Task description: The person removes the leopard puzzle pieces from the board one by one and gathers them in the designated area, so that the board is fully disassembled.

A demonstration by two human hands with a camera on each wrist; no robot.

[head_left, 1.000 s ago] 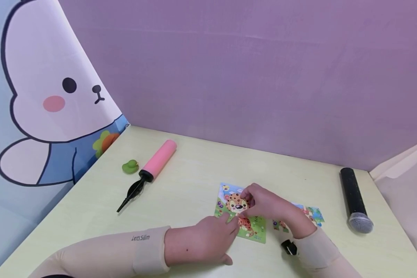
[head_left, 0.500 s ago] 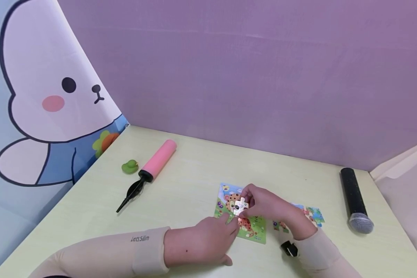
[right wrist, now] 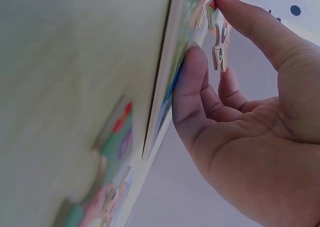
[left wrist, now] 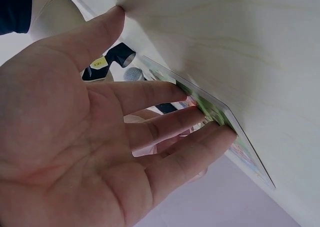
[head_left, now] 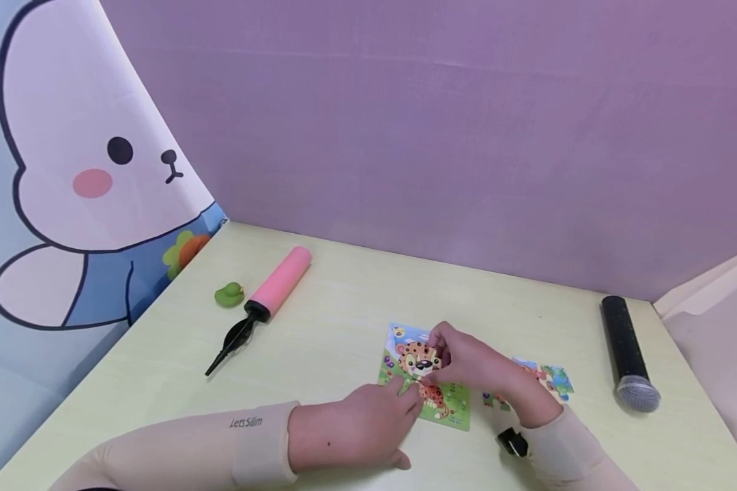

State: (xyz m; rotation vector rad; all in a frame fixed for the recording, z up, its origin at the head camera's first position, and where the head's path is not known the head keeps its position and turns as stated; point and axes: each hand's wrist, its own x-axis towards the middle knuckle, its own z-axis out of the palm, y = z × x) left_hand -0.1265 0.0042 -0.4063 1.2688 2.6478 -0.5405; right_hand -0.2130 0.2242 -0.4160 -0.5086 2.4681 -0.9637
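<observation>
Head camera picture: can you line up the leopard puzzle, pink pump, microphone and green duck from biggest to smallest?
1. leopard puzzle, partly covered
2. pink pump and microphone: too close to rank; the pump looks longer, the microphone wider at one end
3. green duck

From my end, the one wording I can make out is "LetsSlim", printed in dark, slanted letters on the pale left sleeve (head_left: 203, 443), close to its cuff, though I can't be sure of the spacing between the two words. On the puzzle board (head_left: 457, 406) I see small dark lettering along the green right side, too tiny for me to read. My left wrist view also shows a yellow label (left wrist: 99, 63) on a dark device (left wrist: 92, 76), its black characters too small to decipher.
</observation>
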